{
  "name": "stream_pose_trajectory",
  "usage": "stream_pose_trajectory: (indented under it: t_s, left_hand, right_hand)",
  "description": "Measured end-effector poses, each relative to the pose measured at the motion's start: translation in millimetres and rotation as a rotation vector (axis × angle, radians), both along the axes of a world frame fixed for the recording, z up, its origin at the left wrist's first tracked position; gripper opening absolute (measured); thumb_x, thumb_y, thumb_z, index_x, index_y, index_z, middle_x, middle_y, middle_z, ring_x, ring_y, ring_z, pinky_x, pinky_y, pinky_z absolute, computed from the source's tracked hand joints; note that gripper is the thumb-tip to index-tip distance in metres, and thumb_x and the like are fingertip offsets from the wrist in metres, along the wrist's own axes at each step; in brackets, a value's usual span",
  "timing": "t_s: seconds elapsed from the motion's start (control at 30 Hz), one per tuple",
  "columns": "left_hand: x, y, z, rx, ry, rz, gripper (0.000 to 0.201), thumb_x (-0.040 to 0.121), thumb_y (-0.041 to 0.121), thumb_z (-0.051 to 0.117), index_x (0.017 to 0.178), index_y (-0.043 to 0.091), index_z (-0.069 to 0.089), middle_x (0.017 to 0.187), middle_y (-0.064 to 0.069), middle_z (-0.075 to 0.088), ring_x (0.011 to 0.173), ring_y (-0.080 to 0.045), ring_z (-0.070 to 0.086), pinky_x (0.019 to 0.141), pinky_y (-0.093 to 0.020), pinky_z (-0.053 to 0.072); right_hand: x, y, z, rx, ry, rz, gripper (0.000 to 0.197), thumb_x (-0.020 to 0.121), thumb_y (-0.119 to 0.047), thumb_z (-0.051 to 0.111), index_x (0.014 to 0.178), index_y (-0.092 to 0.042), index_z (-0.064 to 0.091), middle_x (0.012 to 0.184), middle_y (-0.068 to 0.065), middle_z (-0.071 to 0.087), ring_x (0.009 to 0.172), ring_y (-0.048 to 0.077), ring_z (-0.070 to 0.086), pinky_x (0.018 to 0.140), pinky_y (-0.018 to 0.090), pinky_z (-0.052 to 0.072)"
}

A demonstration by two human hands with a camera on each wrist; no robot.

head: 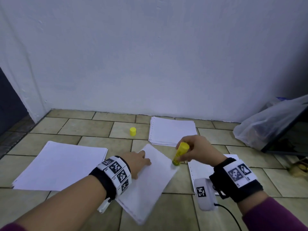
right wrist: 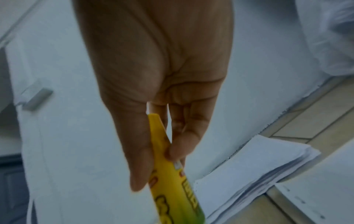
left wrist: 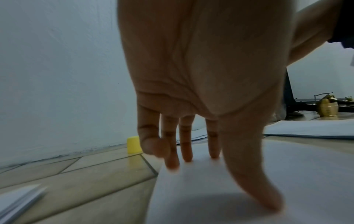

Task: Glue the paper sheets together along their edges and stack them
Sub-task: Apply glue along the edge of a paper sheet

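Note:
A white paper sheet (head: 150, 184) lies tilted on the tiled floor in front of me. My left hand (head: 139, 161) presses flat on its upper left part, fingers straight (left wrist: 186, 151) on the paper (left wrist: 287, 174). My right hand (head: 193, 150) grips a yellow glue stick (head: 180, 153), its tip down on the sheet's right edge. In the right wrist view, thumb and fingers pinch the glue stick (right wrist: 172, 178). Its yellow cap (head: 132, 131) stands apart on the floor, also seen as the cap (left wrist: 133, 144) in the left wrist view.
A paper stack (head: 60, 165) lies at the left, another stack (head: 172, 131) near the wall, and more sheets (head: 200, 169) under my right wrist. A clear plastic bag (head: 266, 125) and a dark frame sit at the right. The wall is close ahead.

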State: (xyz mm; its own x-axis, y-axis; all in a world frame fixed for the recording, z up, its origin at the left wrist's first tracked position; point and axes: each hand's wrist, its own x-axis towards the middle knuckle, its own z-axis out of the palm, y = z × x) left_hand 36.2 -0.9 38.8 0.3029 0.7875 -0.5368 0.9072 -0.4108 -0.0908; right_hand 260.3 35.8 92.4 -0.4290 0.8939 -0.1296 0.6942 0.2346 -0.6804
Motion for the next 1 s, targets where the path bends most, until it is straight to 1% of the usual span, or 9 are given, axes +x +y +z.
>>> stream_pose_trajectory:
  t_s: [0.07,0.13,0.2,0.27,0.33,0.43,0.57,0.77,1.0]
  left_hand:
    - [-0.3,-4.0,-0.7,0.051,-0.012,0.016,0.075,0.084,0.040,0.069,0.144,0.017,0.030,0.142,-0.009,0.030,0.127,-0.028,0.037,0.096,-0.041,0.042]
    - [-2.0,-7.2,-5.6,0.081,-0.083,0.017,0.081,0.079,0.049,0.070,0.139,0.010,0.033,0.145,-0.008,0.023,0.133,-0.024,0.026,0.099,-0.041,0.042]
    - [-3.9,-9.6,-10.9,0.061,-0.186,0.038,0.081,0.079,0.050,0.071,0.140,0.014,0.031,0.151,-0.002,0.016,0.136,-0.021,0.022,0.102,-0.043,0.041]
    - [-6.4,-11.0,-12.4,0.048,-0.206,0.058,0.082,0.081,0.053,0.067,0.145,0.025,0.026,0.151,0.001,0.018,0.136,-0.020,0.023,0.104,-0.043,0.039]
    - [-7.9,-11.2,-11.2,0.073,-0.156,0.072,0.082,0.083,0.058,0.061,0.149,0.027,0.022,0.149,-0.002,0.024,0.136,-0.022,0.026,0.104,-0.041,0.038]
    - [-8.5,-10.0,-12.1,0.158,-0.106,0.103,0.079,0.084,0.061,0.056,0.145,0.019,0.029,0.147,-0.007,0.026,0.135,-0.025,0.027,0.105,-0.042,0.035]
    - [-11.4,-8.0,-19.6,0.120,-0.170,0.159,0.076,0.084,0.061,0.057,0.139,0.015,0.034,0.144,-0.004,0.030,0.130,-0.023,0.030,0.102,-0.045,0.040]
    - [-11.4,-10.1,-17.5,0.116,-0.189,0.178,0.079,0.085,0.058,0.057,0.144,0.013,0.030,0.147,-0.004,0.028,0.131,-0.024,0.030,0.103,-0.045,0.041]
    - [-12.5,-9.1,-14.9,0.104,-0.182,0.159,0.081,0.085,0.056,0.059,0.146,0.014,0.028,0.149,-0.003,0.027,0.133,-0.023,0.030,0.105,-0.043,0.039]
  right_hand:
    - [1.3,4.9,1.3,0.022,0.142,-0.102,0.027,0.063,-0.005,0.086,0.080,-0.016,0.068,0.066,0.000,0.068,0.052,0.015,0.058,0.056,0.027,0.053]
    - [-0.9,8.0,-2.2,0.053,0.225,-0.178,0.028,0.064,-0.006,0.086,0.083,-0.015,0.067,0.066,0.000,0.068,0.051,0.016,0.058,0.055,0.026,0.052]
    - [-5.0,10.6,-8.6,0.063,0.283,-0.229,0.027,0.068,-0.006,0.083,0.086,-0.013,0.065,0.069,0.003,0.069,0.052,0.018,0.060,0.059,0.029,0.054]
    - [-10.0,13.3,-16.3,0.063,0.313,-0.254,0.025,0.071,-0.005,0.080,0.088,-0.013,0.063,0.072,0.004,0.068,0.054,0.020,0.061,0.065,0.034,0.055]
    - [-16.3,16.8,-24.1,0.070,0.291,-0.266,0.025,0.073,-0.006,0.078,0.090,-0.014,0.061,0.073,0.002,0.065,0.056,0.018,0.061,0.066,0.032,0.055]
    - [-30.7,20.8,-33.2,0.098,0.221,-0.246,0.023,0.078,-0.010,0.074,0.094,-0.017,0.059,0.080,0.002,0.062,0.066,0.017,0.061,0.066,0.026,0.051]
    - [-54.7,23.4,-40.8,0.163,0.124,-0.169,0.022,0.083,-0.013,0.068,0.103,-0.014,0.061,0.087,0.001,0.060,0.081,0.017,0.056,0.070,0.024,0.044]
    - [-89.9,34.2,-44.2,0.154,0.113,-0.050,0.023,0.083,-0.010,0.069,0.105,-0.012,0.062,0.091,0.004,0.061,0.081,0.015,0.053,0.070,0.020,0.038]
    - [-86.8,39.6,-36.2,0.165,-0.089,0.122,0.025,0.085,-0.008,0.067,0.109,-0.012,0.062,0.094,0.006,0.061,0.083,0.015,0.048,0.065,0.021,0.035]
